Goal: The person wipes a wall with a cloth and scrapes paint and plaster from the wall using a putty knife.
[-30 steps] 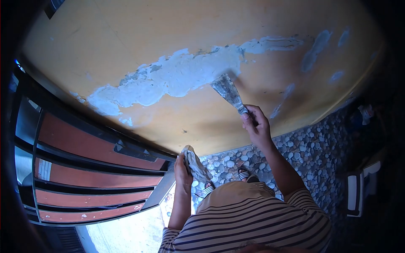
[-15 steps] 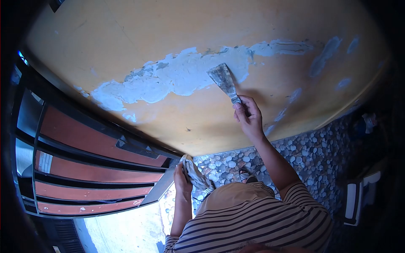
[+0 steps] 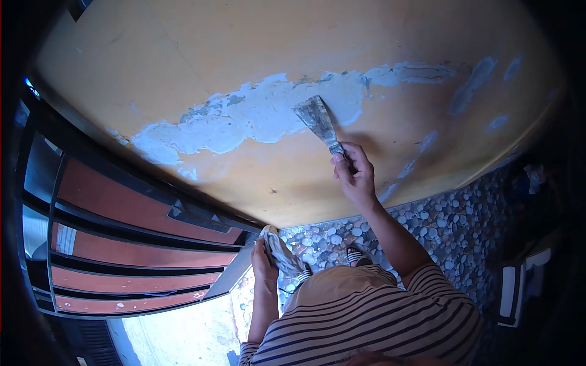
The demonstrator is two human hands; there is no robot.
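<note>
My right hand (image 3: 355,177) is closed round the handle of a putty knife (image 3: 317,119). The blade is smeared with grey and points up and left. It lies over the band of white filler (image 3: 256,113) that runs across the yellow wall; whether it touches the surface I cannot tell. Down by the wall's lower edge, my left hand (image 3: 264,262) grips a crumpled, pale bag-like thing (image 3: 281,253). What is inside it does not show.
To the left stands a dark metal gate (image 3: 143,229) with reddish panels. A pebble-patterned floor (image 3: 439,226) meets the wall's foot. Smaller filler patches (image 3: 473,85) mark the wall at right. A white object (image 3: 511,293) sits at the lower right.
The putty knife and my right hand have shifted slightly left and down, with the blade tilted a little more to the left. My left hand stays with the pale bag-like thing.
</note>
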